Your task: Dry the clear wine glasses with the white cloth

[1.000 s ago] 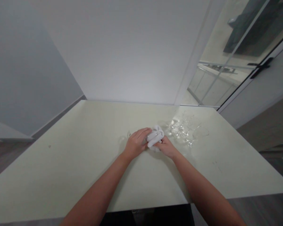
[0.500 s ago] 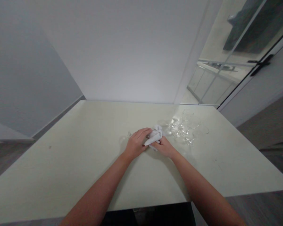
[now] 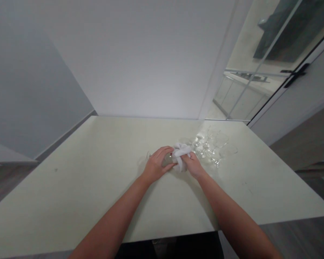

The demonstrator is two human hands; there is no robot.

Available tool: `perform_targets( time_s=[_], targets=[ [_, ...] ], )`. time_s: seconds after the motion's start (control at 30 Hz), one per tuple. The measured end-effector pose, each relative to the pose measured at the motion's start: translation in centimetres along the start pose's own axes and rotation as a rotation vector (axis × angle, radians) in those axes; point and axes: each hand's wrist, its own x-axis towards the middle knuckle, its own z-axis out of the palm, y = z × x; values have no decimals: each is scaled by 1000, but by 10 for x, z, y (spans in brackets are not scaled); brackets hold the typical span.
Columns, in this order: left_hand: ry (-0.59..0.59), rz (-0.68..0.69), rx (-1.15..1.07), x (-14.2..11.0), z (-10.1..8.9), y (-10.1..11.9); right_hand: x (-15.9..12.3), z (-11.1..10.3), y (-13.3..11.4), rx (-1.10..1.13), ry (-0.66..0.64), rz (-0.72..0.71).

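Observation:
My left hand (image 3: 154, 167) is wrapped round a clear glass (image 3: 167, 159) lying on its side above the table; its thumb and fingers curve about the bowl. A clear rim or foot of glass shows past the knuckles on the left, and the rest is hidden by the hand. Bunched in my right hand (image 3: 194, 165) is a white cloth (image 3: 181, 150), pressed at the right end of the glass. The right thumb lies over the cloth; the other fingers are mostly hidden by it.
Several clear stemmed glasses (image 3: 205, 145) lie in a cluster on the pale table (image 3: 91, 187), just beyond my right hand. A white wall (image 3: 145, 72) rises behind the far edge. To the right is a glass-paned partition (image 3: 240, 86) and a door with a black handle (image 3: 297, 75).
My right hand has moved slightly right and turned, with the cloth now more spread around the end of the glass. More of the glass shows between my hands. My left hand stays nearly in place.

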Motion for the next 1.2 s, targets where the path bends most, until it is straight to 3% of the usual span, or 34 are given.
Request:
perform_targets(
  time_s=[0.1, 0.17, 0.3, 0.5, 0.6, 0.83, 0.93, 1.03, 1.1, 1.2],
  targets=[
    [22, -19, -38, 0, -3, 2, 3, -10, -8, 16, 152, -67],
    [65, -39, -57, -1, -5, 1, 3, -15, -14, -39, 179, -130],
    [105, -45, -77, -2, -6, 1, -1, -13, -16, -233, -69, -183],
    [-68, 100, -55, -3, -3, 4, 2, -7, -4, -384, -232, -221],
    [-96, 111, -62, -1, -4, 5, 3, -6, -3, -417, -238, -255],
    [-48, 79, -59, 1, -8, 1, -1, -3, -9, -474, -113, -363],
    [52, 32, -41, 1, -11, -5, -2, -3, -12, -418, -27, -415],
    [266, -70, -89, 3, -18, -9, -2, 0, -11, -377, -7, -393],
    [381, -111, -108, 7, -25, -4, -4, 5, -7, -440, -103, -352],
    [425, -93, -73, 17, -35, 19, -10, 12, 2, -697, -348, -404]
  ],
)
